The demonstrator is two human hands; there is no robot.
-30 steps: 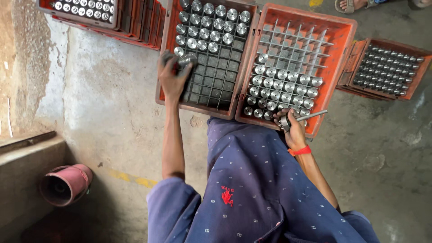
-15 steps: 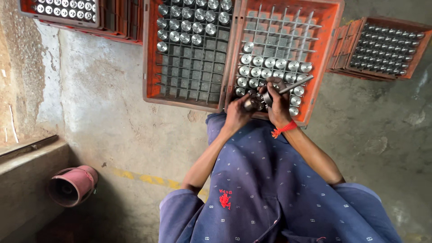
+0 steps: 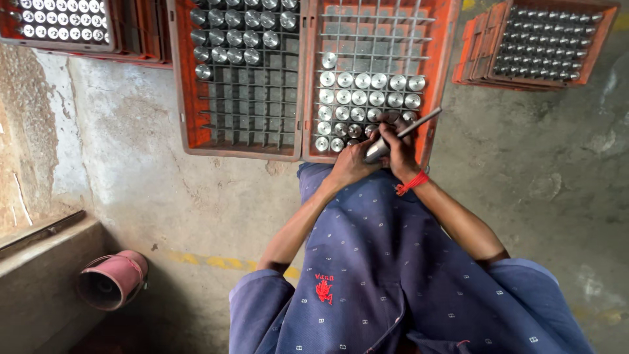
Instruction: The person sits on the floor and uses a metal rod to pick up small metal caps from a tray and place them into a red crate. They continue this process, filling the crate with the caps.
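The fingers of the left hand [image 3: 350, 164] are curled around a short metal cylinder [image 3: 378, 150] at the frame's centre, while the right hand [image 3: 400, 149] pinches a thin metal rod [image 3: 419, 122] slanting toward the upper right, its tip at the cylinder. Both hands hover over the near edge of an orange gridded crate [image 3: 440, 78], partly filled with upright shiny cylinders [image 3: 360, 80]. A similar crate [image 3: 187, 98] touches it on the left, and a pink bucket [image 3: 111, 280] lies tipped at lower left.

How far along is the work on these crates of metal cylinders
Done: several rows of metal cylinders stand in the right orange crate. In hand: the left hand and right hand hold one cylinder and a thin metal tool. Left: more cylinders fill the left crate.
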